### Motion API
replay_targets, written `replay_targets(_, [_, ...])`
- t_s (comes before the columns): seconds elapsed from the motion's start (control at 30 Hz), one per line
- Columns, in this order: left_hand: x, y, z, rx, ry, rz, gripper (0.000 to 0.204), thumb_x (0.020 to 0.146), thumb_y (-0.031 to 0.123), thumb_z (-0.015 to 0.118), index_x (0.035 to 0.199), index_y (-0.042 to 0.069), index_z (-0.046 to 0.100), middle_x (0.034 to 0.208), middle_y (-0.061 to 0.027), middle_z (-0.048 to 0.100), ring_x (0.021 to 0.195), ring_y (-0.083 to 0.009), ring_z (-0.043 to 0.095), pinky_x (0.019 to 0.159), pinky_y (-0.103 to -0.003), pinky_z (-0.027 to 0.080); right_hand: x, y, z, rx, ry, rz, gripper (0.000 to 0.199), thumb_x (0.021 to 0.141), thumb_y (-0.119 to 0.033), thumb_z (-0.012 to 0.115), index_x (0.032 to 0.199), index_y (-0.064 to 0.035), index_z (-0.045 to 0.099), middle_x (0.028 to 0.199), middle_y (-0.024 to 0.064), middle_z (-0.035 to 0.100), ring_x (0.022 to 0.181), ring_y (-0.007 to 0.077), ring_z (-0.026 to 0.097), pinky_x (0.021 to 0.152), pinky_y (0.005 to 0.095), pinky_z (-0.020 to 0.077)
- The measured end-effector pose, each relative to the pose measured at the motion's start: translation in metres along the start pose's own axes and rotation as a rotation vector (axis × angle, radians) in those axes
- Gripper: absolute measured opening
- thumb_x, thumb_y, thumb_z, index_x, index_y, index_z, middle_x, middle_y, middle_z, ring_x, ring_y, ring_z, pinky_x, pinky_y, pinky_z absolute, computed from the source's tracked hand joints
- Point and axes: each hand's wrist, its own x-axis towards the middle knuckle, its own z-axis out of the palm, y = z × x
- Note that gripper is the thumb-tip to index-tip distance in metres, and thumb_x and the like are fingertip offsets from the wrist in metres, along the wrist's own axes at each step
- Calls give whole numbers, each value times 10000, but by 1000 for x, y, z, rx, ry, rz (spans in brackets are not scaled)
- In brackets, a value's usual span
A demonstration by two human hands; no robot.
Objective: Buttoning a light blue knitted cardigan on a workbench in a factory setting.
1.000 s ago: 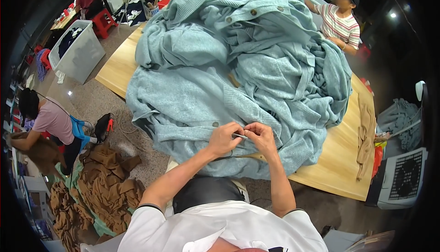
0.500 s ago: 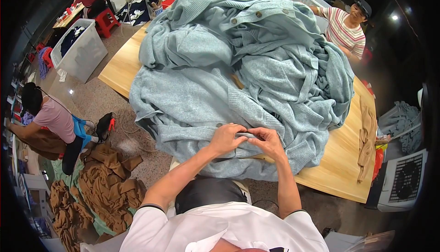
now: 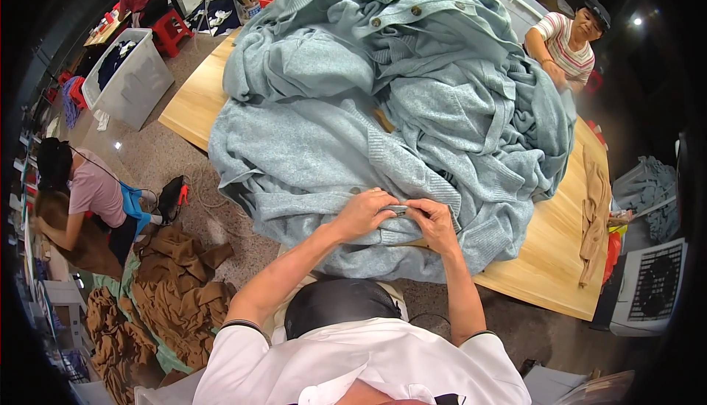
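Hands together: left hand and right hand pinch the cardigan edge on the counter. I judge: hold fabric taut, work near fingertips.

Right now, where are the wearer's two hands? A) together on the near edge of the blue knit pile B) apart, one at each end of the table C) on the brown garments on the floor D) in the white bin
A: the left hand and right hand meet, pinching the edge of the light blue knit pile on the wooden table.
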Motion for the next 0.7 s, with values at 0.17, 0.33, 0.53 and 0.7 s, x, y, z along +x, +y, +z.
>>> replay_targets(0.17, [2, 1, -3, -58, -37, 39, 184, 923, 110, 757, 1081, 22, 726, 990, -121, 723, 942, -357, 670, 829, -449, 531, -1, 1, 3, 28, -3, -33, 156, 989, -22, 714, 1123, 34, 771, 901, 14, 736, 797, 61, 587, 706, 246, 475])
replay_targets(0.33, [4, 14, 4, -44, 106, -126, 185, 906, 164, 773, 1039, 48, 717, 987, -109, 707, 928, -325, 682, 763, -430, 532, 5, -9, 5, 30, 10, 65, 153, 1018, -50, 693, 1132, 39, 745, 850, -12, 677, 779, 43, 534, 682, 241, 454])
replay_targets(0.53, [-23, 15, -52, 480, -47, -80, 178, 890, 203, 783, 1003, 96, 696, 997, -90, 701, 972, -318, 678, 824, -442, 501, 9, -26, 4, -392, -2, -82, 158, 914, -1, 716, 1071, -4, 732, 936, 161, 728, 838, 344, 699, 781, 428, 547])
replay_targets(0.7, [-39, 6, -63, 354, 8, -100, 179, 881, 183, 784, 1009, 87, 702, 977, -86, 703, 974, -315, 670, 854, -434, 487, 31, -55, 42, -531, 104, -482, 213, 855, -31, 691, 1066, -35, 716, 1025, 141, 672, 974, 356, 663, 850, 459, 551])
